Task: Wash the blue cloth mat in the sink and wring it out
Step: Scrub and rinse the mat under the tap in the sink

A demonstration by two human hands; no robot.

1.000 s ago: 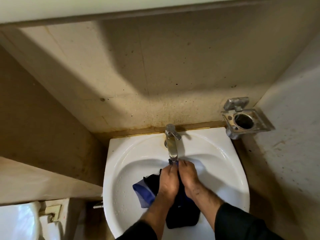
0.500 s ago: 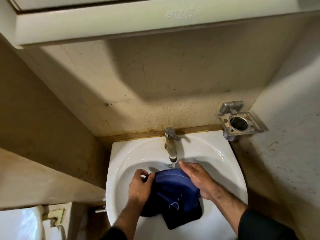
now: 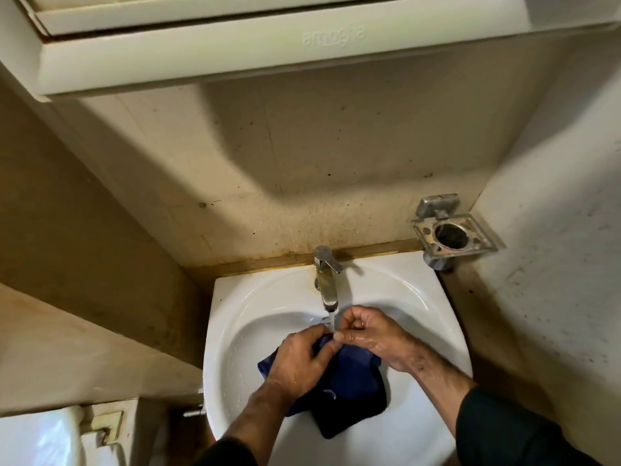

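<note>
Blue cloth mat (image 3: pixel 349 375) bunched in white sink (image 3: pixel 242 331), long axis trailing toward 5 o'clock; top edge under tap (image 3: pixel 327 280) at 12, pinched by left hand (image 3: pixel 299 361) and right hand (image 3: pixel 373 334), equally near.

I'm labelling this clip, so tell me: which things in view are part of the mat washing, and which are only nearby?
In use:
blue cloth mat
sink
tap, running
left hand, gripping the mat
right hand, pinching its edge

Only nearby:
metal wall holder
cabinet
</note>
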